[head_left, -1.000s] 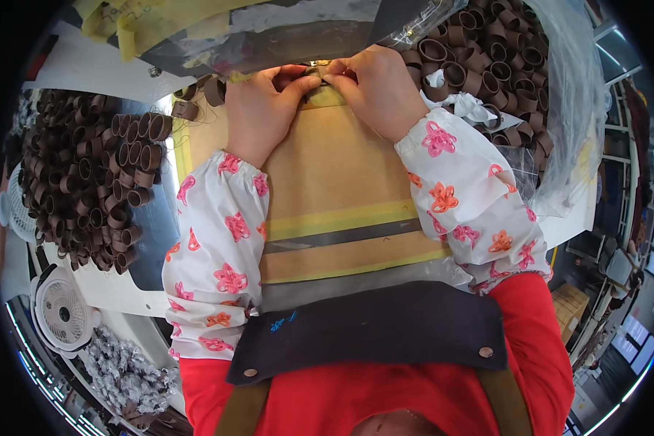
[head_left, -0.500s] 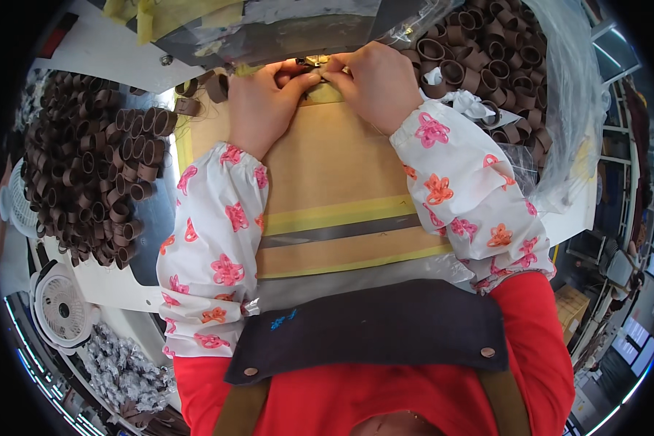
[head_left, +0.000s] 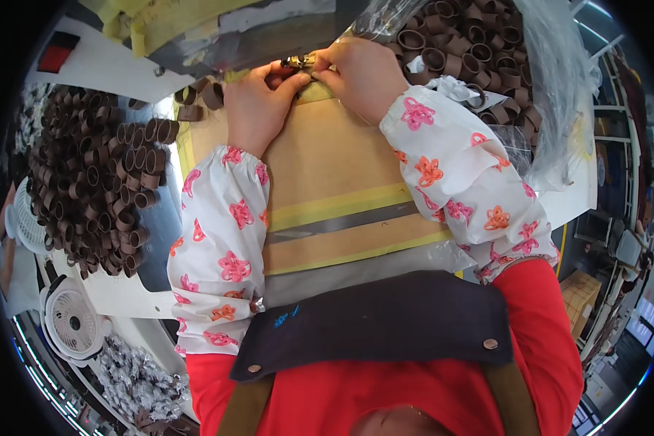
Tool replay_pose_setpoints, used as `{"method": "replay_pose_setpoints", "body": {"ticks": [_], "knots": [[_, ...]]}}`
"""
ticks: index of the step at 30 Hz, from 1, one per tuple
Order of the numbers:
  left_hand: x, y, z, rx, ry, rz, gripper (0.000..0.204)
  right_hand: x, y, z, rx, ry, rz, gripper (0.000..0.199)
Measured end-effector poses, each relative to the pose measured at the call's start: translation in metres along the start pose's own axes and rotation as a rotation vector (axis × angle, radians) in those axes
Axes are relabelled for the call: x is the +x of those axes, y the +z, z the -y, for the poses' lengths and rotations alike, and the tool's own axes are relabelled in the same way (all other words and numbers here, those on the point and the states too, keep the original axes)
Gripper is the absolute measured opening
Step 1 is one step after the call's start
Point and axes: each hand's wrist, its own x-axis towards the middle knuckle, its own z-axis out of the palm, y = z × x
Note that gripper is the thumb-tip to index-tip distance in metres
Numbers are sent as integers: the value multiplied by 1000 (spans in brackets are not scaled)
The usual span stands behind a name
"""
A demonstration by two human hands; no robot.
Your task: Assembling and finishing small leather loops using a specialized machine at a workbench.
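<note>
Both my hands meet under the lit needle area of a sewing machine (head_left: 232, 45), close to its metal presser foot (head_left: 296, 62). My left hand (head_left: 256, 109) is closed, thumb and fingers pinched just left of the foot. On the other side my right hand (head_left: 367, 78) also pinches, its fingertips almost touching the left thumb. What the fingers hold is too small and too covered to make out. Beneath the wrists lies a tan work surface (head_left: 336, 149) edged with yellow tape. A few brown fabric loops (head_left: 190, 113) rest beside my left wrist.
A large heap of brown loops (head_left: 87, 182) covers the table's left side. Another heap (head_left: 479, 47) lies at the right, with crumpled white scraps (head_left: 454, 89) and clear plastic sheeting (head_left: 556, 87) next to it. A small white fan (head_left: 73, 322) stands at the lower left.
The whole view has shifted slightly. My hands stay pinched at the presser foot, with the right fingers a little nearer to it.
</note>
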Motion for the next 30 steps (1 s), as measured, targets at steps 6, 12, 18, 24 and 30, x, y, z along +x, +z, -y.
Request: {"method": "replay_pose_setpoints", "body": {"ticks": [6,12,18,24,30], "knots": [[-6,-8,-1,92,94,8,28,3,5,3,23,-15,99,10],[-32,-20,2,-31,129,226,24,-30,-12,22,115,-28,158,13],[-33,-9,-1,-91,204,165,16,-21,-4,28,323,126,112,11],[-31,-12,1,-305,102,16,14,-20,-4,16,434,85,167,7],[-24,-18,-17,-122,292,178,17,-43,-26,50,359,-116,332,8]]}}
